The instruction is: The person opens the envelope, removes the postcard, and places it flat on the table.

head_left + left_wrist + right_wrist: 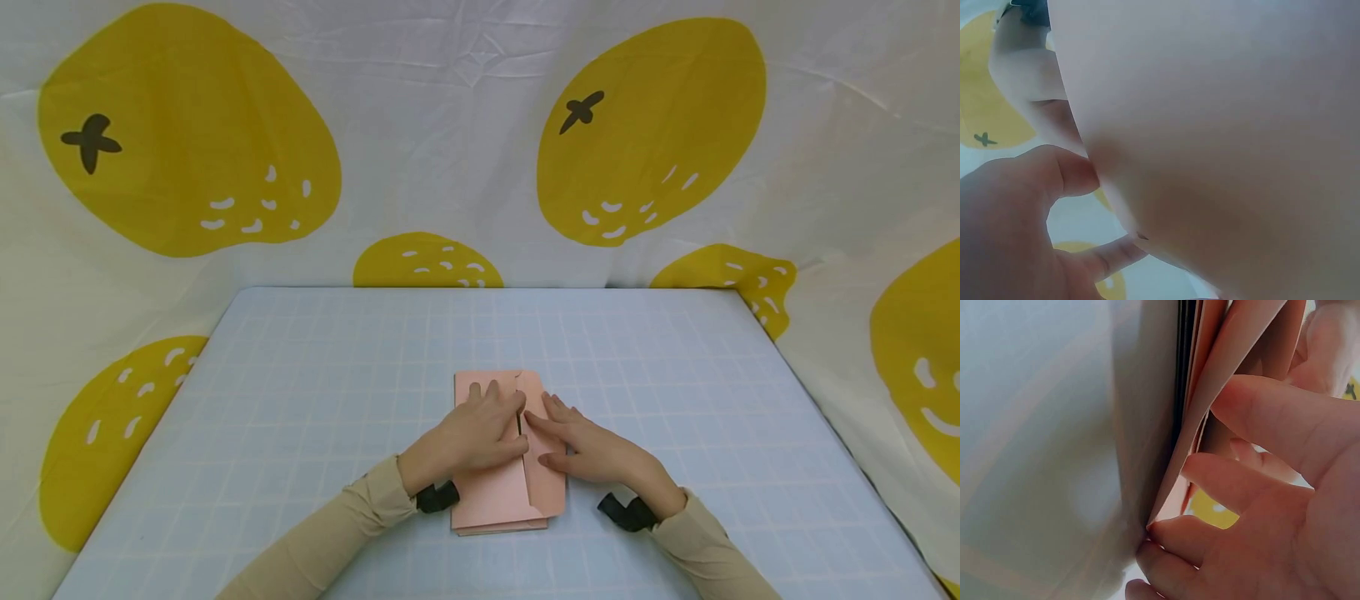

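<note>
A pink envelope (487, 497) lies on the table with its flap (546, 493) unfolded to the right. Its mouth gapes a little, showing a dark slit. My left hand (474, 432) lies over the envelope, index finger and thumb bent over the mouth's edge and holding it. In the left wrist view, the thumb (1079, 175) meets the edge of the paper. My right hand (600, 450) touches the flap with extended fingers. Seen from the right wrist, its thumb (1260, 403) and fingertips rest along the flap's edge. What is inside the envelope is hidden.
Beneath the envelope, another pink layer (502, 527) sticks out at the near edge. A pale blue checked cloth (300, 392) covers the table. Behind stands a white curtain (435, 117) with large yellow fruit prints. Black straps (628, 512) sit at both wrists.
</note>
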Motion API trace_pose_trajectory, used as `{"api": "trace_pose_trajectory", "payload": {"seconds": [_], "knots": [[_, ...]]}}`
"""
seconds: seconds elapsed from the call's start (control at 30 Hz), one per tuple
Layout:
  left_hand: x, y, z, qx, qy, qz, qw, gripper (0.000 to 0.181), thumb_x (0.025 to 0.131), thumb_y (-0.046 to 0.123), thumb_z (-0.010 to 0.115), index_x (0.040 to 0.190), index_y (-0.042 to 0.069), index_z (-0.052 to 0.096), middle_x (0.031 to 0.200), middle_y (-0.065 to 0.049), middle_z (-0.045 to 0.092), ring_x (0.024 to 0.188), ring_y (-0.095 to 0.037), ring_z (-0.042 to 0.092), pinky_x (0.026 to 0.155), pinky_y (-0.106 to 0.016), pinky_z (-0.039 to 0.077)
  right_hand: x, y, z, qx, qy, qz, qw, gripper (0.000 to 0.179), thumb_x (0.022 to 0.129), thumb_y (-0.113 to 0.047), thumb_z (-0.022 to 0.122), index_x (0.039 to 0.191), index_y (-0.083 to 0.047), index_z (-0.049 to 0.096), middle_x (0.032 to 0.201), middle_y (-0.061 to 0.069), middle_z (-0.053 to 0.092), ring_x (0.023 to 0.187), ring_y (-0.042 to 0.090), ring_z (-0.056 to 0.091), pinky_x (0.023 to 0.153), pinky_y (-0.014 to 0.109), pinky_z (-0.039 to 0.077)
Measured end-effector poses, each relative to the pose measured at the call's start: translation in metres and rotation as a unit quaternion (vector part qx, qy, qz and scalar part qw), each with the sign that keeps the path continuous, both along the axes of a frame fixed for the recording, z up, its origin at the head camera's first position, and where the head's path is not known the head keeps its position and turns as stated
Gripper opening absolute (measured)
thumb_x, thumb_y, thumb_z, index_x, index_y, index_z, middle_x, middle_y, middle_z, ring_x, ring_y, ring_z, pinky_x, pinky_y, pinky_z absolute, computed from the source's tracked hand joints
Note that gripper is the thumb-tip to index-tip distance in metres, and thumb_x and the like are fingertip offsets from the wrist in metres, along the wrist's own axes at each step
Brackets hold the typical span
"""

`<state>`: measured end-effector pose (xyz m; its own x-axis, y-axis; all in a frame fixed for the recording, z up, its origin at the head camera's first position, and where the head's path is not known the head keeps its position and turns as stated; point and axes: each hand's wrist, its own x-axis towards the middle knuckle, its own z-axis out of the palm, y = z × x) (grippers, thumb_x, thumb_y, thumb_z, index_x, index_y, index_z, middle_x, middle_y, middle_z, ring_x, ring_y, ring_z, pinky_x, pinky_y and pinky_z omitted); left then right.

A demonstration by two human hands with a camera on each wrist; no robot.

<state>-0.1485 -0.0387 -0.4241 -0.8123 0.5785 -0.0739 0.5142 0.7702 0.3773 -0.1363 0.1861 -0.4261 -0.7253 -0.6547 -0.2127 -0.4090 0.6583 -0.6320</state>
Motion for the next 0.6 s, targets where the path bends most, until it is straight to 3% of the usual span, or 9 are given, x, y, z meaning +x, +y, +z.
{"api": "trace_pose_trajectory", "payload": {"seconds": [0.13, 0.4, 0.6], "knots": [[0.0, -0.0006, -0.0001, -0.004, 0.001, -0.001, 1.0, 0.033, 0.088, 0.041, 0.054, 0.111, 0.018, 0.05, 0.088, -0.006, 0.044, 0.076, -0.025, 0.04, 0.048, -0.029, 0.038, -0.0002, -0.0003, -0.0002, 0.002, -0.001, -0.001, 1.0, 0.062, 0.1, -0.029, 0.059, 0.153, -0.007, 0.037, 0.161, 0.027, 0.011, 0.147, 0.046, 0.007, 0.114, 0.062, 0.014], [0.0011, -0.0014, 0.0001, -0.016, -0.003, -0.002, 0.9999, 0.041, 0.091, 0.044, 0.055, 0.122, 0.018, 0.052, 0.105, -0.016, 0.056, 0.08, -0.025, 0.042, 0.052, -0.031, 0.041, 0.0007, -0.0018, 0.0004, 0.004, 0.005, -0.005, 1.0, 0.062, 0.1, -0.031, 0.059, 0.152, -0.005, 0.038, 0.16, 0.028, 0.012, 0.147, 0.046, 0.008, 0.114, 0.061, 0.014], [-0.0034, -0.0079, -0.002, 0.019, -0.019, -0.005, 0.9996, 0.037, 0.092, 0.045, 0.053, 0.119, 0.019, 0.049, 0.094, -0.005, 0.051, 0.082, -0.024, 0.044, 0.055, -0.031, 0.042, 0.003, -0.0059, 0.0004, 0.003, 0.021, -0.011, 0.9997, 0.065, 0.101, -0.039, 0.057, 0.151, -0.002, 0.038, 0.159, 0.03, 0.014, 0.148, 0.045, 0.009, 0.115, 0.06, 0.015]]}}
